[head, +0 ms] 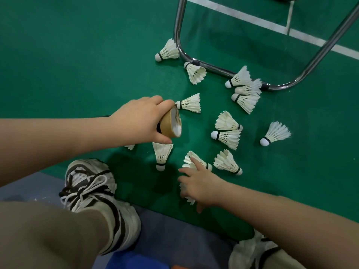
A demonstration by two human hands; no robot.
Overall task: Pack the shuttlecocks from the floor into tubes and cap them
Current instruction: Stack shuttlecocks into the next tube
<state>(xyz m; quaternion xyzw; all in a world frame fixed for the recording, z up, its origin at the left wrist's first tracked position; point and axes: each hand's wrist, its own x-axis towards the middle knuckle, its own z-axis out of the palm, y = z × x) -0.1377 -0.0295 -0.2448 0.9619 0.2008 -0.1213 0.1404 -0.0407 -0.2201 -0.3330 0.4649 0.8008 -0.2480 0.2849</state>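
My left hand (139,121) grips a brown cardboard tube (172,123) near its open end, which points right and shows white feathers inside. Several white feather shuttlecocks lie scattered on the green floor (77,55). My right hand (198,185) reaches down with spread fingers; the forefinger touches one shuttlecock (200,162), and another shuttlecock (187,197) lies partly hidden under the palm. One shuttlecock (162,156) lies just below the tube, another (189,103) just to its right. No cap is visible.
A chrome tubular chair frame (213,67) stands on the floor at the back, with shuttlecocks against it. White court lines (252,18) run top right. My two sneakers (93,191) are at the bottom, partly on a grey-blue mat (174,239).
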